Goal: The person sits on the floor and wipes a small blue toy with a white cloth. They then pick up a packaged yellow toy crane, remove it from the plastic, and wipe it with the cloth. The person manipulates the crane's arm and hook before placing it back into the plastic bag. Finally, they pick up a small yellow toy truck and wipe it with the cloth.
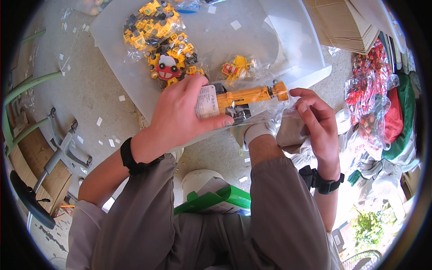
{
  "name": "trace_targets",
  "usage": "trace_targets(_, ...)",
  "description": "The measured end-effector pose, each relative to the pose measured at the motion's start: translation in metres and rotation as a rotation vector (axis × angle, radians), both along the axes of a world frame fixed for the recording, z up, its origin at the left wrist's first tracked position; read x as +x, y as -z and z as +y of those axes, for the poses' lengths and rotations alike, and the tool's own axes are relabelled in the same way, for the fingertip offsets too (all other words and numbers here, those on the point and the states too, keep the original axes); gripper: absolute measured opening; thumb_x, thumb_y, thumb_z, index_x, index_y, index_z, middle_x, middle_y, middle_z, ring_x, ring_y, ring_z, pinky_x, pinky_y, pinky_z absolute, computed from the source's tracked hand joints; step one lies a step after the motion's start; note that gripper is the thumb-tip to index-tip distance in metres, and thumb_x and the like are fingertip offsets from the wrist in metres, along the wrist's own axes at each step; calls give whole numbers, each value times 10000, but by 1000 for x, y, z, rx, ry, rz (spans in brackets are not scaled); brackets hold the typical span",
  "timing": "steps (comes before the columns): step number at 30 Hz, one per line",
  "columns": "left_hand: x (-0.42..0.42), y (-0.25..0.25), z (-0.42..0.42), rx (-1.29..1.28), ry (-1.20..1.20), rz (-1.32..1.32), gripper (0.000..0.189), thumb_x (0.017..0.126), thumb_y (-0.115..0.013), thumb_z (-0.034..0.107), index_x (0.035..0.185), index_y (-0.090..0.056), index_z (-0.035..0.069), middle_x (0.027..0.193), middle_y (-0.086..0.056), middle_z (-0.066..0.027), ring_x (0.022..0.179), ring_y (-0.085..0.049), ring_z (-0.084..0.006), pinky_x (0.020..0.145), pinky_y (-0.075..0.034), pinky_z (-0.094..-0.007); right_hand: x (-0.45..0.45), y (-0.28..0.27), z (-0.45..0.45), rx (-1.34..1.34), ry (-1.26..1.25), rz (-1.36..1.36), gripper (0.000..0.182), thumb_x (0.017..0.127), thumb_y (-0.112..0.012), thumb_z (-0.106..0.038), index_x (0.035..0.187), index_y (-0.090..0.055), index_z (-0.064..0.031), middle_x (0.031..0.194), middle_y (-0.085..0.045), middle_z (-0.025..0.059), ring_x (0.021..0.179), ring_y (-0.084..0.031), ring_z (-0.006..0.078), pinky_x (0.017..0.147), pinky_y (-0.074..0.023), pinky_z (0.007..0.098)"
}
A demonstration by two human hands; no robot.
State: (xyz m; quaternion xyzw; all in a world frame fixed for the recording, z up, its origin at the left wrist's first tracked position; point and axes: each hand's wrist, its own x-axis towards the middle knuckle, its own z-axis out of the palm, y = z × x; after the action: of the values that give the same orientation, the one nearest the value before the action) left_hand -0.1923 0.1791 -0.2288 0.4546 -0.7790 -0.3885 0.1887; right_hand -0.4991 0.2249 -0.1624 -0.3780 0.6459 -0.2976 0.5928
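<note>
My left hand (182, 111) grips a clear plastic bag that holds a yellow toy vehicle part (248, 95) with black pieces. A white printed label (207, 103) shows under its fingers. At the bag's other end, my right hand (315, 118) has its thumb and fingers on the clear film (285, 109). Both hands are over the near side of a translucent plastic bin (216, 37). Inside it, yellow and black toy trucks (152, 25) lie in clear bags, with a red and white car-shaped piece (167, 69) on them. Another bagged yellow toy (238, 67) lies to the right.
Bags of red items (371, 87) lie at the right, below a cardboard box (344, 23). A green box (222, 200) and a white bucket (199, 180) stand between my legs. A swivel chair base (60, 152) is at the left. Paper scraps litter the concrete floor (104, 111).
</note>
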Motion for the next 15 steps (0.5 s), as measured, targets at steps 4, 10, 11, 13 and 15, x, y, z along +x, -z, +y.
trace_targets(4,-2,0,2,-72,0,6,745,659,-923,439,1123,-552,-11,975,-632,-170,860,-648,-366,742,-530,-435,-1,4,-5,216,65,-99,128,1040,-586,-173,1048,-658,-68,1026,-681,-15,814,-592,3,623,-411,176)
trace_targets(10,-5,0,6,-94,-16,-7,700,687,-910,418,1111,-555,-11,958,-616,-162,844,-638,-362,716,-526,-434,-4,19,-8,285,157,-169,164,1034,-624,-274,1039,-672,-117,935,-669,-88,687,-476,-57,529,-292,163)
trace_targets(11,-4,0,6,-89,-20,-4,692,694,-907,414,1111,-555,-12,956,-614,-162,844,-637,-362,715,-526,-436,-3,18,-9,256,135,-131,171,1036,-620,-277,1039,-676,-115,925,-666,-90,680,-469,-55,530,-291,162)
trace_targets(13,-4,1,6,-79,-23,-2,680,706,-901,409,1110,-554,-15,957,-613,-164,845,-637,-364,716,-526,-437,2,14,-12,198,92,-55,186,1041,-612,-281,1038,-683,-109,906,-660,-95,664,-454,-50,530,-288,162)
trace_targets(15,-5,0,5,-70,-21,-6,671,717,-895,405,1112,-553,-18,962,-616,-169,849,-639,-366,717,-528,-438,1,13,-12,197,100,-47,196,1048,-601,-279,1038,-686,-103,892,-650,-96,652,-432,-47,530,-284,163)
